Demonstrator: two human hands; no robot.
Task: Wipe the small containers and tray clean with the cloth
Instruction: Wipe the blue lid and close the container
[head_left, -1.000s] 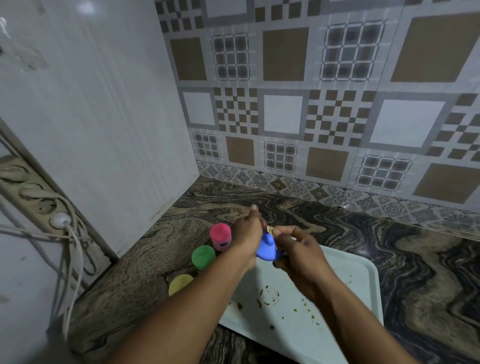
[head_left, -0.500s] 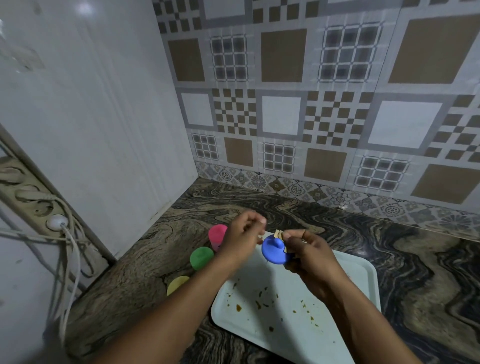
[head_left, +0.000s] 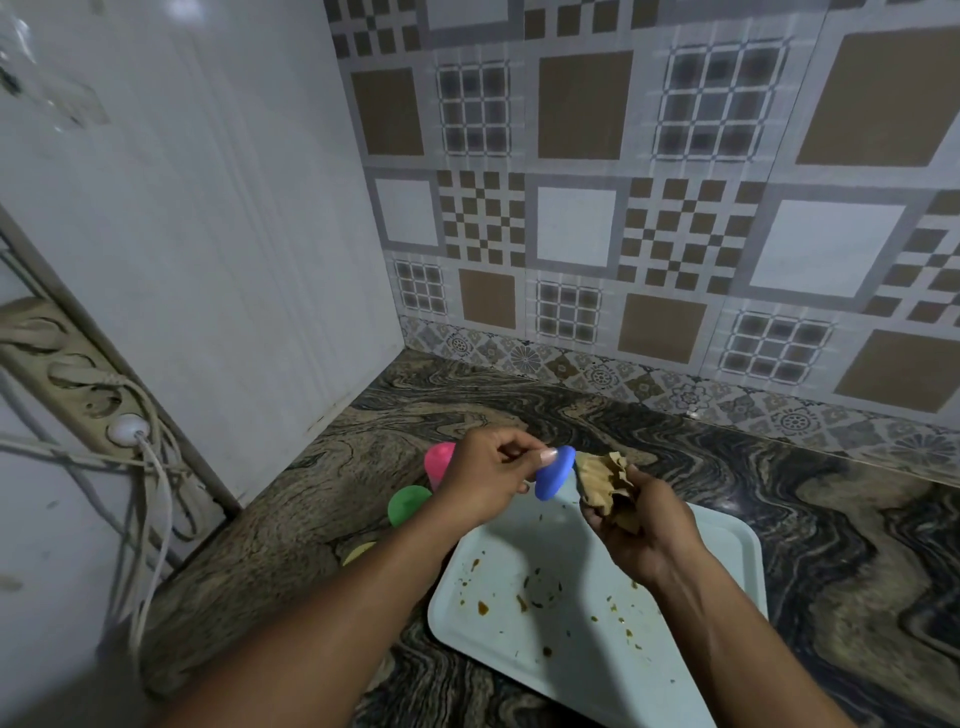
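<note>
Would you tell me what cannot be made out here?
In the head view:
Blue container: inside turned out of sight.
Yellow container: mostly behind the left forearm.
Pink container: partly behind the left hand.
Tray: near corner cut off by the bottom edge.
Cloth: mostly bunched inside right hand.

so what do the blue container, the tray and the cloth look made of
The blue container looks smooth and matte, likely plastic. The tray is pale and smooth with rounded corners, probably plastic or melamine. The cloth is tan, crumpled into soft folds: fabric, possibly paper.
</note>
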